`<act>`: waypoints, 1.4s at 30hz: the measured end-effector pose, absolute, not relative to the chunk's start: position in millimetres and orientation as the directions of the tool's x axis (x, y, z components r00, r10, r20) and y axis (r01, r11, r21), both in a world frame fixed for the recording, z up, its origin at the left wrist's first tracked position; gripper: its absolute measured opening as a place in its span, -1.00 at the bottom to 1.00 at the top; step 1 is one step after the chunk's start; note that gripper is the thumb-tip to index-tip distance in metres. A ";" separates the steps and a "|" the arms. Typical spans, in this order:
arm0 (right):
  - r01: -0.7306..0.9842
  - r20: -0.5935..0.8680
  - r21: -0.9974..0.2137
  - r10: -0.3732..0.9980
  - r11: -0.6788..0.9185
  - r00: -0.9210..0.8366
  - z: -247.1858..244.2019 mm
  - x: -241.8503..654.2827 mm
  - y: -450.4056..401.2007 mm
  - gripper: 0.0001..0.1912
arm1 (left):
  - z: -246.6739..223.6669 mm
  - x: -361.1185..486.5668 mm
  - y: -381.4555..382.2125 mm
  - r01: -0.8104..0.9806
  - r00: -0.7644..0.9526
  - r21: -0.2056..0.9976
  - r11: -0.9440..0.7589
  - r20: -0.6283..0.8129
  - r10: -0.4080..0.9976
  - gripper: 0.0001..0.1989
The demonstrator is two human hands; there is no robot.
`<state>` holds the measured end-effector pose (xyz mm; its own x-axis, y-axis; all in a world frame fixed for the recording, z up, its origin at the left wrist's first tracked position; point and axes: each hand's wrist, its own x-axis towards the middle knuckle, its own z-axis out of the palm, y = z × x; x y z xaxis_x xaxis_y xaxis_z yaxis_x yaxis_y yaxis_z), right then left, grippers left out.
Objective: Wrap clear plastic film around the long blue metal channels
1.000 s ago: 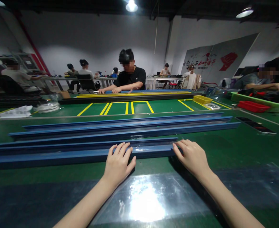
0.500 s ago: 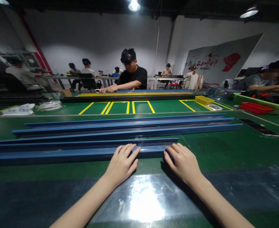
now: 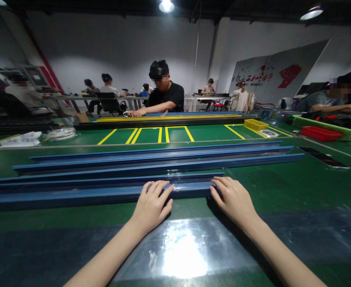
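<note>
Nearest me, a long blue channel-shaped strip [image 3: 103, 195] lies across the green table, its right end between my hands. The fingers of my left hand [image 3: 151, 205] rest spread over its top near that end, with the thumb apart on the near side. At the strip's right end is my right hand [image 3: 234, 199], fingers spread and curved, the fingertips close to the end; whether they touch it I cannot tell. Just behind, several more blue strips [image 3: 199, 162] lie roughly parallel. Below my hands, a clear plastic sheet [image 3: 238, 247] covers the table and reflects the light.
A phone [image 3: 323, 158] lies on the right of the green table [image 3: 283, 191]. Beyond are a yellow tray [image 3: 255, 124], a red tray [image 3: 321, 133] and coiled white cable [image 3: 61, 133]. Across the table a co-worker [image 3: 166, 97] handles yellow and black strips [image 3: 169, 118].
My right hand has shifted slightly right, a little farther from my left hand. The left hand stays on the strip. The whole view has moved slightly.
</note>
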<state>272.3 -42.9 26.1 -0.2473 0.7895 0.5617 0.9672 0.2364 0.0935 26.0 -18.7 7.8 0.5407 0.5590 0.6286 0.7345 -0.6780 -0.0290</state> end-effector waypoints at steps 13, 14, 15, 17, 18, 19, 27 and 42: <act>0.921 0.500 0.126 0.779 0.368 -0.379 28.3 253.1 -53.3 -0.70 | 9.4 26.3 -21.6 0.824 0.434 -0.022 -0.567 0.668 0.605 -0.79; 0.915 0.500 0.132 0.771 0.382 -0.394 27.4 250.3 -54.4 -0.69 | 9.2 26.1 -21.5 0.821 0.439 -0.031 -0.571 0.673 0.595 -0.79; 0.909 0.501 0.137 0.764 0.393 -0.406 26.2 247.7 -55.3 -0.68 | 8.9 26.0 -21.4 0.816 0.448 -0.043 -0.576 0.677 0.584 -0.77; 0.902 0.506 0.142 0.753 0.408 -0.421 24.1 243.9 -56.4 -0.66 | 8.2 26.0 -21.0 0.802 0.475 -0.069 -0.593 0.676 0.563 -0.74; 0.901 0.509 0.139 0.750 0.412 -0.422 23.4 242.8 -56.7 -0.65 | 7.8 26.0 -20.8 0.793 0.492 -0.080 -0.603 0.668 0.558 -0.73; 0.900 0.515 0.135 0.747 0.414 -0.420 23.1 242.1 -56.8 -0.66 | 7.5 25.9 -20.5 0.785 0.507 -0.087 -0.613 0.658 0.557 -0.72; 0.915 0.511 0.123 0.766 0.383 -0.389 29.9 247.8 -54.5 -0.72 | 5.3 24.5 -18.4 0.752 0.564 -0.110 -0.650 0.618 0.549 -0.66; 0.957 0.547 0.052 0.794 0.284 -0.265 31.6 263.4 -48.0 -0.75 | 1.8 24.7 -18.8 0.880 0.403 -0.083 -0.467 0.649 0.645 -0.61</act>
